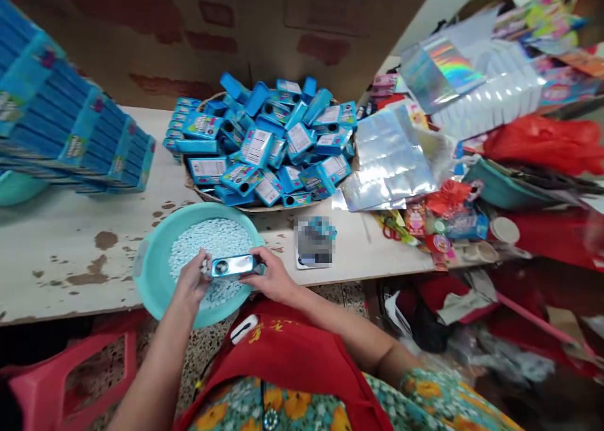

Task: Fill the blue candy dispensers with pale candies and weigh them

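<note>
Over the turquoise basin (145,292) my right hand (271,275) grips one end of a small blue box (240,265) with a round dark opening. My left hand (192,279) is at the box's other end, its fingers drawn together around a few small white pieces. Whether those fingers also touch the box, I cannot tell. White pellets (207,239) fill the basin's bottom, partly hidden by my hands and the box. Behind the basin, a wide shallow basket (207,195) is heaped with similar blue boxes (257,146).
Stacked blue cartons (70,113) rise at the left. A phone-like object (314,242), partly blurred out, lies right of the basin. Shiny silver sheets (389,160), red scissors (391,231) and packets crowd the right. A large cardboard box (264,34) stands behind; a pink stool (42,380) is below left.
</note>
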